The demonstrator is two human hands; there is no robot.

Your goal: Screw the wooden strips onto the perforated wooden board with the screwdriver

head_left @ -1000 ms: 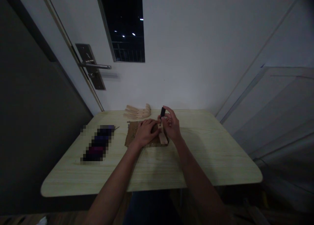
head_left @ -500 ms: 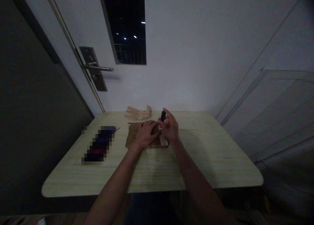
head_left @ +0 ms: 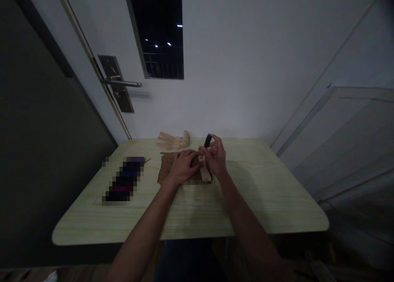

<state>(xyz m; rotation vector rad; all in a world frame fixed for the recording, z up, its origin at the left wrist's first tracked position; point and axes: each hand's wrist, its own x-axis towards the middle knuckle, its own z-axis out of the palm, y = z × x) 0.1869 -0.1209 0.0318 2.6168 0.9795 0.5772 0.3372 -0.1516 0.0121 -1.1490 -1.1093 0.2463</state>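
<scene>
A brown board (head_left: 166, 169) lies near the far side of the pale wooden table (head_left: 191, 208). My left hand (head_left: 182, 166) rests on the board with its fingers curled down, pressing on it and on a light wooden piece (head_left: 205, 173) at the board's right edge. My right hand (head_left: 215, 157) is closed around a small black-handled tool (head_left: 207, 141), held upright over the end of that wooden piece. The tool's tip is hidden between my fingers.
A stack of curved light wooden parts (head_left: 172, 141) lies behind the board by the wall. A blurred dark object (head_left: 123, 179) sits on the table's left. A door with a metal handle (head_left: 121, 83) stands at the left; white panels lean at the right.
My right hand has lifted slightly and tilted the black tool's top to the right. The left hand stays on the board.
</scene>
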